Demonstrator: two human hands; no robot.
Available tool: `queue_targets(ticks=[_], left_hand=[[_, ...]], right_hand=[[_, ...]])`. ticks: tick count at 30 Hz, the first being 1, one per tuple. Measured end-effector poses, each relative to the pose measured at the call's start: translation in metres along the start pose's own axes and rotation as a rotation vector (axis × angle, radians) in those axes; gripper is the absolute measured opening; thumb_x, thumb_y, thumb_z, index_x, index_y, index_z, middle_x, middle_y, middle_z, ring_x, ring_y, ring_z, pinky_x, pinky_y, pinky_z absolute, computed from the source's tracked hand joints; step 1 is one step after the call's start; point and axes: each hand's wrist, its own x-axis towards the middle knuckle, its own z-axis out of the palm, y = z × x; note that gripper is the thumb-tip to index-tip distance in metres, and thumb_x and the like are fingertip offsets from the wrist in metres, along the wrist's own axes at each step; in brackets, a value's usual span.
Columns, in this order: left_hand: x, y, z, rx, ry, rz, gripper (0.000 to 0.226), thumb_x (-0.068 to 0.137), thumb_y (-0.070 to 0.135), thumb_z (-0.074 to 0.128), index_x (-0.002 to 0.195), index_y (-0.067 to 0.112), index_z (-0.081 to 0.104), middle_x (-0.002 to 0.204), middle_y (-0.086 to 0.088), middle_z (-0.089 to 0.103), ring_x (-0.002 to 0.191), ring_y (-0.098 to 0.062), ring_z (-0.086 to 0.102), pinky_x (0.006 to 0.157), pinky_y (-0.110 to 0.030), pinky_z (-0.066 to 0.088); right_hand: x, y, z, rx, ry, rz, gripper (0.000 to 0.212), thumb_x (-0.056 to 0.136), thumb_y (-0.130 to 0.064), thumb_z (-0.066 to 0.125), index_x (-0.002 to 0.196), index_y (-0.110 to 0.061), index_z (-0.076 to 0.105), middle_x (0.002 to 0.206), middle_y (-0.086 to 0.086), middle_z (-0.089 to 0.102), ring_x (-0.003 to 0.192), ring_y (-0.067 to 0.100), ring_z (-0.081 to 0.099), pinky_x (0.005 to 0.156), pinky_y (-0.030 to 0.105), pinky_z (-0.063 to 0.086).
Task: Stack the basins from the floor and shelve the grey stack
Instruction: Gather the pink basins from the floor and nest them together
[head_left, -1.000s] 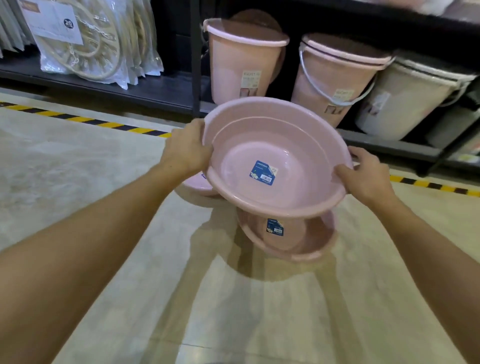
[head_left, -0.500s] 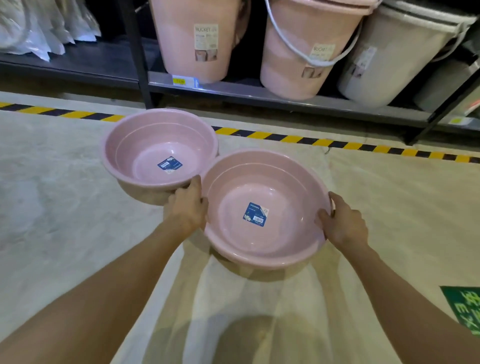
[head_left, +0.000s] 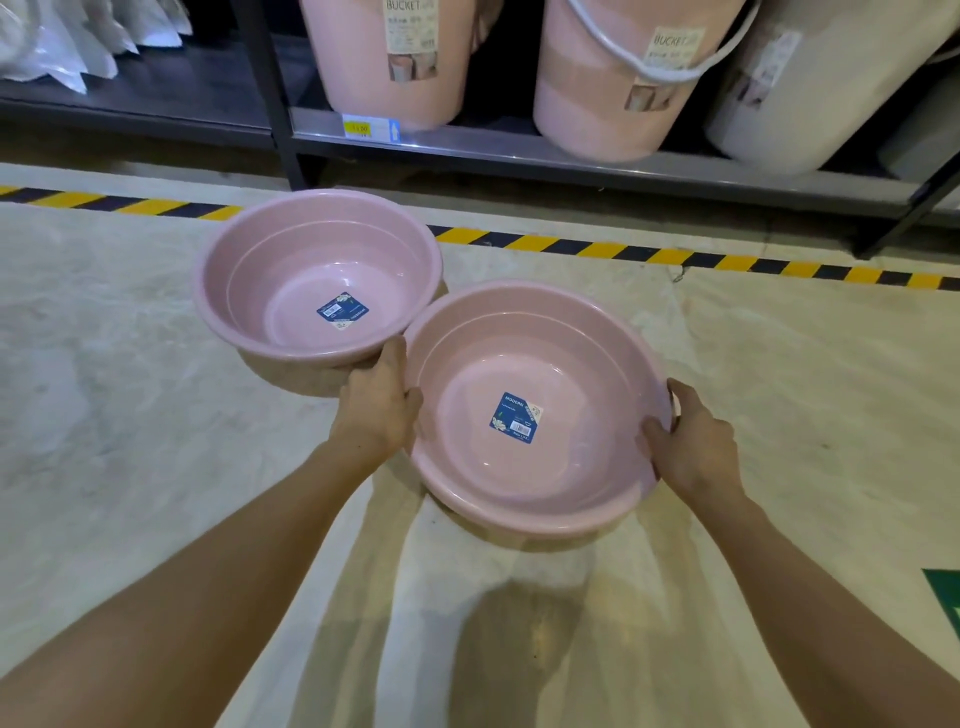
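Your left hand (head_left: 382, 410) and right hand (head_left: 693, 449) clasp opposite rims of the near pink basin (head_left: 535, 415), low over the floor (head_left: 104, 415), its rim touching a second pink basin (head_left: 317, 283).

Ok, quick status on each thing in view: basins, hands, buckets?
Near pink basin: upright, gripped at both rims, looks nested on another basin.
Far pink basin: upright on floor, empty.
Left hand: gripping the near basin's rim.
Right hand: gripping its opposite rim.
Pink buckets: shelved.

Glossy smooth plastic basins (head_left: 535, 410); matt mottled floor (head_left: 130, 441).
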Motion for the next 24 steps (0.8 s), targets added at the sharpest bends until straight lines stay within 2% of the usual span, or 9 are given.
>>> queue_targets(ticks=[3, 5, 7, 10, 12, 15, 18, 21, 24], left_hand=[[-0.002, -0.001, -0.001, -0.062, -0.002, 0.000, 0.057, 0.088, 0.018, 0.067, 0.138, 0.016, 0.041, 0.133, -0.018, 0.058, 0.122, -0.044, 0.052, 0.100, -0.050, 0.045], [-0.004, -0.002, -0.002, -0.109, -0.022, -0.009, 0.061, 0.087, 0.018, 0.068, 0.141, 0.020, 0.039, 0.136, -0.014, 0.057, 0.123, -0.041, 0.052, 0.099, -0.045, 0.045], [-0.006, -0.002, -0.001, -0.170, -0.045, -0.019, 0.070, 0.084, 0.013, 0.067, 0.145, 0.026, 0.036, 0.139, -0.010, 0.055, 0.124, -0.039, 0.052, 0.097, -0.042, 0.044], [-0.007, 0.001, -0.001, -0.210, -0.033, -0.045, 0.075, 0.082, 0.005, 0.065, 0.147, 0.027, 0.035, 0.137, -0.009, 0.056, 0.122, -0.039, 0.053, 0.094, -0.038, 0.044], [-0.007, 0.003, -0.001, -0.196, -0.045, -0.053, 0.076, 0.083, 0.005, 0.064, 0.149, 0.027, 0.033, 0.137, -0.009, 0.057, 0.120, -0.040, 0.055, 0.095, -0.041, 0.046], [-0.008, 0.007, -0.002, -0.184, -0.054, -0.047, 0.078, 0.084, 0.005, 0.065, 0.151, 0.025, 0.030, 0.141, -0.009, 0.055, 0.121, -0.041, 0.055, 0.099, -0.046, 0.047], [-0.006, 0.013, -0.004, -0.217, -0.014, -0.028, 0.076, 0.083, 0.002, 0.065, 0.149, 0.022, 0.034, 0.142, -0.009, 0.055, 0.125, -0.038, 0.054, 0.099, -0.037, 0.044], [-0.001, 0.022, -0.013, -0.242, 0.012, -0.045, 0.071, 0.084, 0.002, 0.064, 0.147, 0.018, 0.037, 0.140, -0.009, 0.056, 0.128, -0.034, 0.052, 0.098, -0.031, 0.038], [0.010, 0.035, -0.030, -0.202, 0.012, -0.083, 0.075, 0.087, 0.011, 0.062, 0.152, 0.026, 0.029, 0.135, -0.009, 0.059, 0.118, -0.035, 0.058, 0.087, -0.029, 0.039]], right_hand=[[0.000, 0.000, 0.000, 0.049, -0.017, 0.049, 0.060, 0.087, -0.029, 0.058, 0.144, -0.027, 0.040, 0.096, 0.016, 0.070, 0.093, 0.040, 0.061, 0.077, 0.040, 0.046], [0.001, -0.002, -0.001, 0.099, -0.046, 0.076, 0.065, 0.086, -0.033, 0.061, 0.147, -0.026, 0.038, 0.100, 0.015, 0.070, 0.094, 0.038, 0.062, 0.081, 0.041, 0.046], [0.002, -0.003, 0.000, 0.143, -0.074, 0.077, 0.069, 0.082, -0.031, 0.064, 0.146, -0.024, 0.039, 0.102, 0.015, 0.070, 0.088, 0.034, 0.060, 0.079, 0.039, 0.046], [0.003, -0.004, 0.001, 0.145, -0.050, 0.049, 0.073, 0.072, -0.028, 0.061, 0.143, -0.019, 0.044, 0.103, 0.015, 0.068, 0.083, 0.030, 0.052, 0.075, 0.034, 0.038], [0.001, -0.005, 0.001, 0.154, -0.013, 0.030, 0.070, 0.074, -0.027, 0.060, 0.142, -0.016, 0.046, 0.106, 0.017, 0.069, 0.087, 0.034, 0.056, 0.075, 0.034, 0.036], [-0.001, -0.004, -0.003, 0.170, 0.026, 0.006, 0.080, 0.064, -0.032, 0.051, 0.141, -0.014, 0.048, 0.102, 0.018, 0.070, 0.090, 0.039, 0.060, 0.074, 0.036, 0.038], [0.003, -0.005, -0.010, 0.181, 0.038, 0.007, 0.071, 0.072, -0.029, 0.058, 0.141, -0.014, 0.049, 0.102, 0.018, 0.071, 0.095, 0.042, 0.061, 0.078, 0.040, 0.042], [0.014, -0.014, -0.022, 0.178, 0.041, 0.008, 0.063, 0.081, -0.012, 0.064, 0.142, -0.015, 0.048, 0.106, 0.018, 0.070, 0.095, 0.041, 0.061, 0.076, 0.039, 0.042], [0.029, -0.034, -0.042, 0.172, 0.064, -0.008, 0.064, 0.082, -0.013, 0.064, 0.143, -0.017, 0.048, 0.110, 0.018, 0.069, 0.100, 0.041, 0.061, 0.082, 0.041, 0.045]])
